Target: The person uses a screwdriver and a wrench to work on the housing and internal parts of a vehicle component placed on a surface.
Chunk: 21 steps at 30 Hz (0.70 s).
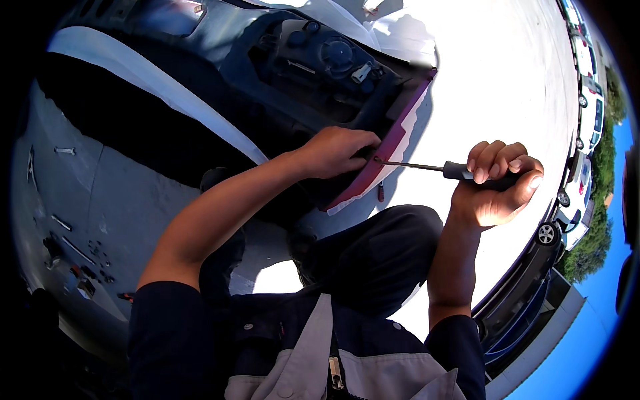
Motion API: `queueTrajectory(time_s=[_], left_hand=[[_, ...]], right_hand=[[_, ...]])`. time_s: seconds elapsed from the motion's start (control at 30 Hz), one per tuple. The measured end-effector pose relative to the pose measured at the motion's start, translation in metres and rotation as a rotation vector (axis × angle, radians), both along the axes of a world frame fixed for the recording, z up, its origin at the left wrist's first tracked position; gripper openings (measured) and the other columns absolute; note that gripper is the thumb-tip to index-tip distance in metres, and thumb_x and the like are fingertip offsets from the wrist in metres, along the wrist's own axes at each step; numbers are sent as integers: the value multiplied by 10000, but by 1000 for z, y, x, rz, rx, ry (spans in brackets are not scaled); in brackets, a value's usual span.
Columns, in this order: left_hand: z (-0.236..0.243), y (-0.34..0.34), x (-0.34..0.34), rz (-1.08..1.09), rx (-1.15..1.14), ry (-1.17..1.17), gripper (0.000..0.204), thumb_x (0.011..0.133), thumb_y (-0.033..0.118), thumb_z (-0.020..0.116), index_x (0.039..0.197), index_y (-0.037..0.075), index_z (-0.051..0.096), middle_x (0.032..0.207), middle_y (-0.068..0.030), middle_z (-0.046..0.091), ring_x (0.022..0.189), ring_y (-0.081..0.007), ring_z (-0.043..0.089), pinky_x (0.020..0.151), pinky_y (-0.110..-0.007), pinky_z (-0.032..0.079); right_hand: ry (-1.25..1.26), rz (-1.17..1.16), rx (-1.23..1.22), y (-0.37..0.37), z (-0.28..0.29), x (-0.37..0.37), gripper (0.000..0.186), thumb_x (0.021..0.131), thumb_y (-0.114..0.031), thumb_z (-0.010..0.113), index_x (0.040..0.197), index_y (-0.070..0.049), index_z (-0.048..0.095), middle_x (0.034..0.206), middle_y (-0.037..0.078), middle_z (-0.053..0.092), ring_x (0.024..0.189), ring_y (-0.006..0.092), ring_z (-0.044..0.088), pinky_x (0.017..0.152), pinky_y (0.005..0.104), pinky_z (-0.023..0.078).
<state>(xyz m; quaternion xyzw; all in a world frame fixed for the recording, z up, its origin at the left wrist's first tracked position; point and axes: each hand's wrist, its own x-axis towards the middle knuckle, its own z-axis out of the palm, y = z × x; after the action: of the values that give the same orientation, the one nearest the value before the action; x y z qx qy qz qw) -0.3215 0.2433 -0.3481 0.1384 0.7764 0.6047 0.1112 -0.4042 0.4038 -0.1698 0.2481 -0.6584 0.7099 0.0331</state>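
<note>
A screwdriver point(456, 171) is being gripped by the right hand point(492, 201) — straight pressure being called for at the red strip point(363, 183) — while any grip by the left hand point(335, 152) cannot be told.

The paved ground point(123, 190), clock face centred on the view: grey in shade toward nine o'clock, sunlit white toward two. Lying on it are a wrench point(65, 151) between nine and ten, a slim tool point(31, 168) farther out near nine, a short metal bar point(61, 223) at nine, a longer bar point(79, 251) and scattered small dark pieces point(105, 276) between eight and nine, and a red-handled tool point(126, 296) at eight.
</note>
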Motion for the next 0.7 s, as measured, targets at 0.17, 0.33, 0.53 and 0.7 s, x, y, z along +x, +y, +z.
queueTrajectory(time_s=[0.17, 0.33, 0.53, 0.7], left_hand=[[-6, 1, 4, 36, 3, 47, 373, 871, 92, 698, 1230, 58, 603, 1178, -117, 659, 997, -289, 680, 860, -395, 544], [-6, 3, 2, 31, 20, 85, 343, 864, 82, 703, 1190, 50, 599, 1185, -95, 623, 977, -278, 674, 833, -386, 548], [-12, 2, 5, 42, -3, 99, 361, 862, 97, 714, 1204, 53, 607, 1155, -96, 639, 957, -265, 678, 820, -386, 549], [-10, 1, 3, 33, -14, 141, 369, 864, 111, 719, 1213, 54, 614, 1151, -98, 645, 965, -273, 682, 824, -390, 546]], right_hand=[[-1, -68, 3, 1, 1, 2, 413, 1047, -450, 520, 880, -72, 507, 649, 36, 456, 470, 132, 465, 466, 303, 419], [16, -63, 16, 6, -1, 2, 386, 1052, -428, 519, 901, -72, 506, 680, 42, 467, 504, 129, 481, 482, 299, 420], [244, -167, 162, 9, -9, 21, 280, 1061, -397, 507, 995, -125, 490, 796, 56, 468, 587, 131, 480, 534, 286, 436], [380, 0, 142, 5, -11, 55, 316, 1023, -418, 575, 1008, -129, 448, 856, 51, 454, 654, 146, 530, 553, 286, 457]])
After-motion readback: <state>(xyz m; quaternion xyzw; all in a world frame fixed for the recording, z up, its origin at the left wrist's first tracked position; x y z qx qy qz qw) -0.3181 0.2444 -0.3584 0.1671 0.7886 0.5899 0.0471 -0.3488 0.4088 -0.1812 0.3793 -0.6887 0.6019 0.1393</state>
